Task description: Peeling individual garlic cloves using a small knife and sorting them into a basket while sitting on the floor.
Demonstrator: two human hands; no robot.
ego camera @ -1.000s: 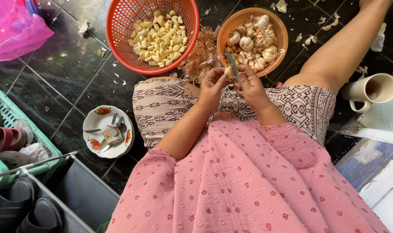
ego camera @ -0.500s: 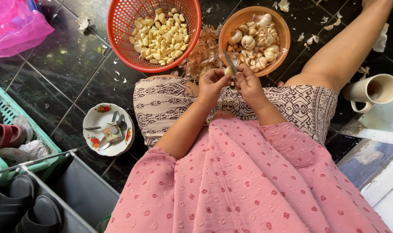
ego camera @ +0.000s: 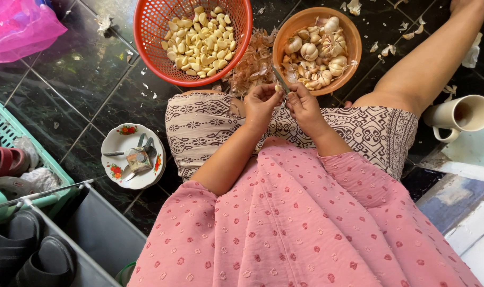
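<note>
Dark tiled floor (ego camera: 88, 74), glossy, carries everything; the person sits on it in a pink dotted top (ego camera: 305, 223) and a patterned wrap skirt (ego camera: 199, 127), one bare leg (ego camera: 433, 64) stretched toward the floor's upper right corner. Grey bin (ego camera: 98, 239) and green crate (ego camera: 19, 154) with sandals at the lower left edge; pink plastic bag (ego camera: 13, 26) in the upper left corner. Red mesh basket (ego camera: 194, 40) at the top edge, holding peeled pale-yellow garlic cloves (ego camera: 199, 42). Just right of it, orange bowl (ego camera: 316, 48) with whole and broken garlic heads (ego camera: 321, 53), skins on. Between the 2 vessels, a heap of dry papery skins (ego camera: 252, 66), touching both rims as far as can be told; loose flakes scattered over the tiles. Cream mug (ego camera: 459, 114) lying on its side at the right edge, near the knee. Small white plate with red flower print (ego camera: 120, 143) at left of the lap, holding a few small metal items, too small to tell what. Both hands meet above the lap, just in front of the bowl's near rim. Left hand (ego camera: 260, 103) pinches a small garlic clove (ego camera: 277, 88) at the fingertips. Right hand (ego camera: 305, 106) is closed around a small knife (ego camera: 280, 79), blade pointing up toward the bowl, its edge at the clove. Hands touching or nearly so.
</note>
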